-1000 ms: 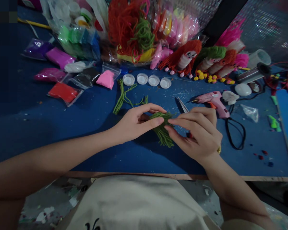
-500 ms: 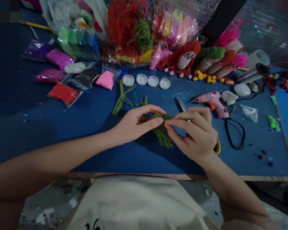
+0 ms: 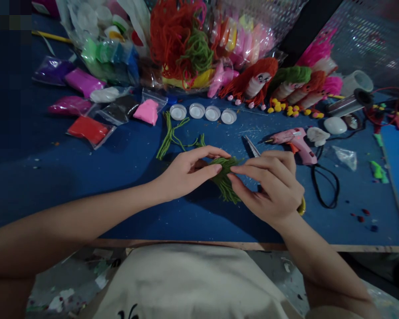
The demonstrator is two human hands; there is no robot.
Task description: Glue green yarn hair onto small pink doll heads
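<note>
A bundle of green yarn [image 3: 226, 184] hangs between my two hands, its loose ends pointing down toward the table's front edge. My left hand [image 3: 193, 170] is closed on the bundle, thumb in front and fingers behind. The thumb and fingertips of my right hand [image 3: 269, 184] pinch at the bundle's right side; whether a strand is between them I cannot make out. More green yarn strands [image 3: 168, 137] lie beyond my left hand. Scissors [image 3: 252, 146] lie partly hidden under my right hand, with a blade and a bit of yellow handle showing.
A pink glue gun [image 3: 295, 141] with a black cable lies to the right. Several white caps [image 3: 197, 110] stand in a row at the back, before yarn-haired dolls [image 3: 256, 82] and a bundle of orange yarn [image 3: 169, 40]. Bagged clay [image 3: 89, 130] lies at left.
My right fingertips have drawn slightly apart from my left thumb, and more of the yarn bundle's top shows between them. My left hand has barely moved.
</note>
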